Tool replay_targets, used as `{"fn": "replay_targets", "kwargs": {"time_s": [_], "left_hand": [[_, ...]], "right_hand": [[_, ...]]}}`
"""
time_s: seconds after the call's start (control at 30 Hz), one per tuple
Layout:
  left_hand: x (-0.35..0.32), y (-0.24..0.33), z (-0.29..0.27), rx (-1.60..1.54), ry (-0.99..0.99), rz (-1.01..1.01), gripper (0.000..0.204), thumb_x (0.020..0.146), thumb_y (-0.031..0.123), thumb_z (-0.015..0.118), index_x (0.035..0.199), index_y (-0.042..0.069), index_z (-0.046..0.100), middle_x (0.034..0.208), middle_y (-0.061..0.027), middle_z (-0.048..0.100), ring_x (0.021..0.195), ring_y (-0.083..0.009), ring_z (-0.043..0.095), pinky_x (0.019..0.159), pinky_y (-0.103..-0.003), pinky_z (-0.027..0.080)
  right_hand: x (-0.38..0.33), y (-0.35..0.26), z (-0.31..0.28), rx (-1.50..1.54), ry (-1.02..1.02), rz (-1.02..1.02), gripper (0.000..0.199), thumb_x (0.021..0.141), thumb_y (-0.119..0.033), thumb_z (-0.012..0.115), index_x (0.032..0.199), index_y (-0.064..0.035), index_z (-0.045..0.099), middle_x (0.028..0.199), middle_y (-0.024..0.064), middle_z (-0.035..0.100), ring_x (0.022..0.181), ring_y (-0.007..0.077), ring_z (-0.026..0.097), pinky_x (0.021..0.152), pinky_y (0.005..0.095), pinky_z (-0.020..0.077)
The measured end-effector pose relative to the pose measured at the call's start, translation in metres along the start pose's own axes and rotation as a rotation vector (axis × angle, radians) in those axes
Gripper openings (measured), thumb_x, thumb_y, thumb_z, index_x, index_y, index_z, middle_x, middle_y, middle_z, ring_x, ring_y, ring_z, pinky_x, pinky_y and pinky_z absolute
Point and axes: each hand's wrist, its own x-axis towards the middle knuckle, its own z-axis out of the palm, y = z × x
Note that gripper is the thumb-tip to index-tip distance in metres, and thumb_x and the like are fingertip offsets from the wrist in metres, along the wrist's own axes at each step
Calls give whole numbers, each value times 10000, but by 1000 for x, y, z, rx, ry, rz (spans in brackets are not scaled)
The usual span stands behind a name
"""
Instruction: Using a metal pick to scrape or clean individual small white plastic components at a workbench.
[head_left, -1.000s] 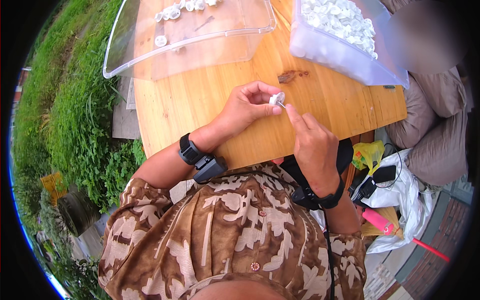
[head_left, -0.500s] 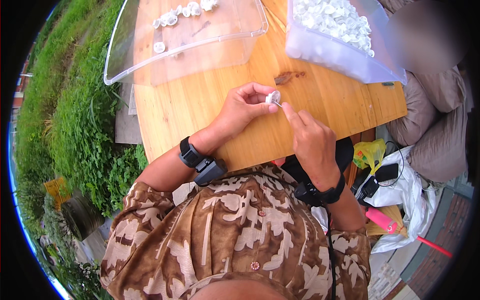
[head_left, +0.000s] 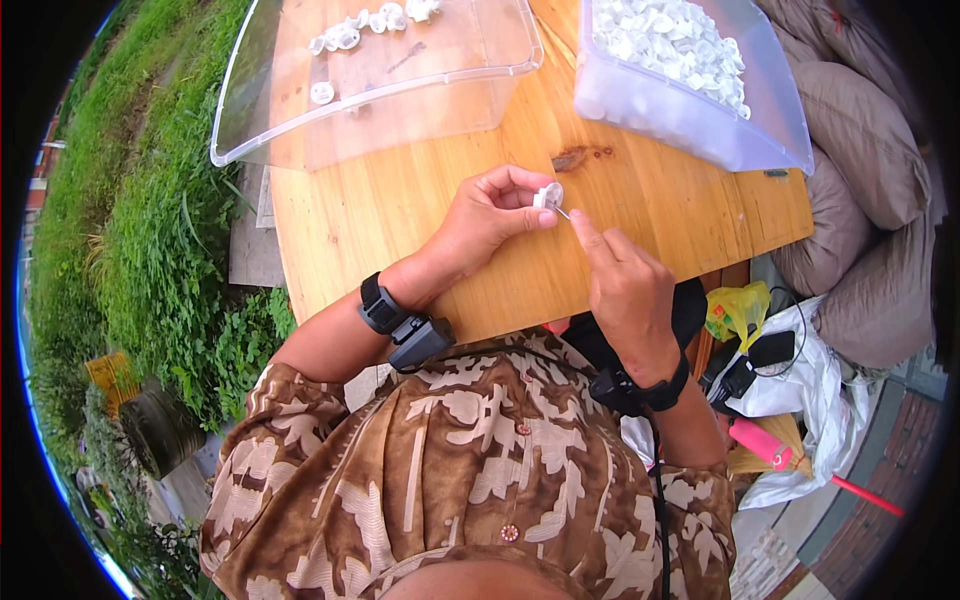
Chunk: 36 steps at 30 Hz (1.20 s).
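Between the thumb and fingers of my left hand (head_left: 488, 213) is a small round white plastic cap (head_left: 549, 194), with its hollow side facing right. My right hand (head_left: 630, 285) is closed around a thin metal pick (head_left: 563, 213); its handle is hidden in my palm. The pick's tip lies at the cap's lower right edge, though I cannot tell whether it touches. Both hands are above the near part of the wooden table (head_left: 400, 215).
A clear plastic bin (head_left: 440, 82) at the back left has several white plastic pieces (head_left: 343, 37) in it. At the back right, a translucent bin (head_left: 680, 135) is heaped with similar pieces. Another person's trousers (head_left: 865, 200) show beyond the right table edge, above a yellow bag (head_left: 738, 308).
My right hand has drawn slightly right and down, baring a little more of the pick. My left hand keeps the cap in nearly the same place.
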Motion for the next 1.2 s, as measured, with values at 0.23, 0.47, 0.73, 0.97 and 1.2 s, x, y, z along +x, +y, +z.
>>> {"fn": "replay_targets", "kwargs": {"time_s": [0.23, 0.47, 0.73, 0.97, 1.2], "left_hand": [[-1, -1, 2, 23, 18, 9, 291, 796, -46, 714, 1057, 23, 609, 1001, -44, 660, 913, -97, 621, 847, -237, 507], [-3, 0, 6, 127, 54, 1, 265, 794, -57, 709, 1033, 20, 626, 996, -43, 662, 902, -89, 620, 836, -231, 508], [-3, 4, 5, 90, 64, -30, 279, 801, -30, 715, 1056, 22, 615, 1013, -40, 658, 917, -93, 615, 861, -245, 501], [0, 1, -4, -35, 3, -17, 303, 822, -14, 701, 1101, 22, 589, 1043, -47, 650, 952, -100, 609, 888, -253, 494], [2, -2, -4, -75, -59, -8, 322, 814, -10, 709, 1113, 4, 591, 1063, -70, 657, 972, -129, 628, 898, -280, 503]], "right_hand": [[1, -5, 1, -47, -35, 36, 432, 783, -20, 551, 1204, -87, 621, 740, 55, 526, 607, 217, 593, 530, 335, 492], [2, -10, -2, -99, -102, 25, 415, 798, -40, 539, 1206, -68, 612, 781, 56, 547, 623, 210, 607, 541, 337, 504], [0, 2, -1, 177, -47, 50, 447, 767, 14, 562, 1200, -82, 611, 775, 84, 582, 645, 263, 615, 555, 364, 498], [-6, 11, 0, 147, 50, 89, 454, 781, 58, 551, 1209, -80, 613, 759, 94, 585, 641, 278, 605, 551, 369, 477], [2, 16, 15, 578, 103, 215, 390, 861, -3, 578, 1249, -46, 591, 750, 101, 596, 650, 188, 587, 604, 298, 465]]}}
